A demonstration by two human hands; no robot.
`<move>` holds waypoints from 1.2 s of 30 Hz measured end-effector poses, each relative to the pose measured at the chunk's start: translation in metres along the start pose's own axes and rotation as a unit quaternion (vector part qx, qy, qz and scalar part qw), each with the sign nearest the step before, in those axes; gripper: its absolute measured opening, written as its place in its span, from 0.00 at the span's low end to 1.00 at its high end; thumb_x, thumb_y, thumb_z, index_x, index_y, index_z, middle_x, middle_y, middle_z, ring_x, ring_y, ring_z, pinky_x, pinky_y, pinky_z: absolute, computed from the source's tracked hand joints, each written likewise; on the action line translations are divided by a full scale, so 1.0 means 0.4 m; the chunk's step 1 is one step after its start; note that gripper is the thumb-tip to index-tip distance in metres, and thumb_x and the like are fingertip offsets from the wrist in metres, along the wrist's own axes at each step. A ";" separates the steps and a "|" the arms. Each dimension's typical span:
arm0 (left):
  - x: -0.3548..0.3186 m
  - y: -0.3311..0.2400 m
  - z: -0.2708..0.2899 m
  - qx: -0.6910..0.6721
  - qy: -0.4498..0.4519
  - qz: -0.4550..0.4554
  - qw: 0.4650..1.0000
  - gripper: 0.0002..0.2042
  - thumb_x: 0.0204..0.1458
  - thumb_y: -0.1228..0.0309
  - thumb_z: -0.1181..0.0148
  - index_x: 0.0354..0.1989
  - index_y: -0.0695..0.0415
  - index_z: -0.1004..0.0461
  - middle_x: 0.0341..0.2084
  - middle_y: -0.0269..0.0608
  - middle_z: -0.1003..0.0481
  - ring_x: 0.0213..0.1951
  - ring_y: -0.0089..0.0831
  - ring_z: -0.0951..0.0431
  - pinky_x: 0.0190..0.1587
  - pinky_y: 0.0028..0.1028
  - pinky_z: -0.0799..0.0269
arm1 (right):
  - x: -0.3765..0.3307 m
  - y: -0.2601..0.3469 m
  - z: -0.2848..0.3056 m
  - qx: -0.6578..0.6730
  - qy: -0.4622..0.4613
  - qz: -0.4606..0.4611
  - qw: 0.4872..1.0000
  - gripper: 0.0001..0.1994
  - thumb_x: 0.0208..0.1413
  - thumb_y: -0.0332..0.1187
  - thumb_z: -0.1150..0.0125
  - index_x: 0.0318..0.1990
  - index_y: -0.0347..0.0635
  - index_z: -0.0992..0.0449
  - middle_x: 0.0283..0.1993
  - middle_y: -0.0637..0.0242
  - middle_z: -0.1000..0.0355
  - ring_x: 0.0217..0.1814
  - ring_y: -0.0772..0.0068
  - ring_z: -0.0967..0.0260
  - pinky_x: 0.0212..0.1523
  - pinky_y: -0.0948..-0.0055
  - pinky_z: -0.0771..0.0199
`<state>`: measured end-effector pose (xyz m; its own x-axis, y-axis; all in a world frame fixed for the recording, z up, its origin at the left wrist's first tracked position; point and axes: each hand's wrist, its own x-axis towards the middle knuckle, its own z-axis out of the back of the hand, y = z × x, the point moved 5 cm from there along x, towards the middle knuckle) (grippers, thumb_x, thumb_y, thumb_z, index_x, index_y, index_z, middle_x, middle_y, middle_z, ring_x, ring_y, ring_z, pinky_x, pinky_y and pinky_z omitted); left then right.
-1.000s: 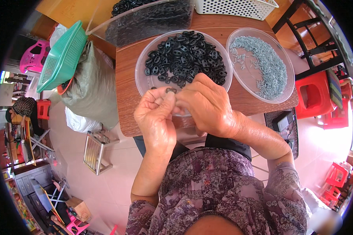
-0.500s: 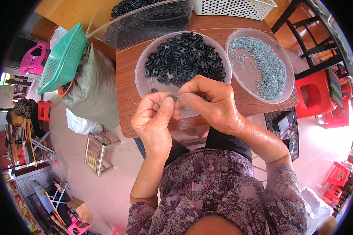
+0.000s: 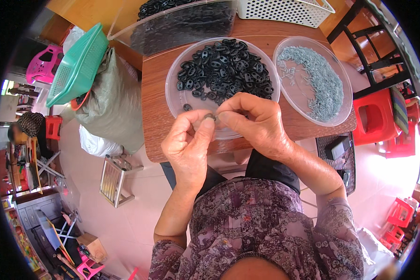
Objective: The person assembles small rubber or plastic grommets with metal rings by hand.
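My left hand [image 3: 189,147] pinches a small dark oval piece [image 3: 210,116] between thumb and forefinger, over the near rim of a clear round tub [image 3: 171,105]. My right hand [image 3: 260,125] is closed in a pinch right beside that piece; whatever its fingertips hold is too small and hidden to make out. Heaped in the tub are many black oval plastic pieces with two holes [image 3: 226,67]. To the right, a second clear round tub [image 3: 291,100] holds a curved pile of small pale blue-grey pins [image 3: 329,91].
Both tubs stand on a brown wooden table [image 3: 155,93]. At its back are a clear bin [image 3: 182,28] of black pieces and a white perforated basket [image 3: 284,13]. Left of the table, a green basket [image 3: 74,70] rests by a large sack [image 3: 109,102]. A red stool [image 3: 373,116] stands right.
The view has shifted slightly, moving the table and tubs a little rightward in the picture. Both hands stay pinched together at the dark piece, fingertips slightly changed.
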<state>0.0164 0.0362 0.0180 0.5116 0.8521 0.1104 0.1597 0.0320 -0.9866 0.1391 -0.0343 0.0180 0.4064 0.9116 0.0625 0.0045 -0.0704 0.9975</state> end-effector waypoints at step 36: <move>-0.013 0.021 0.007 0.102 -0.021 -0.060 0.993 0.05 0.50 0.78 0.45 0.33 0.67 0.27 0.23 0.35 0.28 0.21 0.17 0.33 0.25 0.15 0.36 | 0.000 0.002 -0.023 -0.128 -0.017 0.136 0.982 0.03 0.49 0.25 0.47 0.28 0.34 0.29 0.26 0.64 0.33 0.27 0.73 0.36 0.29 0.75 0.35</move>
<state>0.0127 0.0334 0.0087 0.4626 0.8568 0.2278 0.0417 0.2356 -0.9710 0.1308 -0.0307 0.0193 0.3907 0.8590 0.3309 -0.3361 -0.2015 0.9200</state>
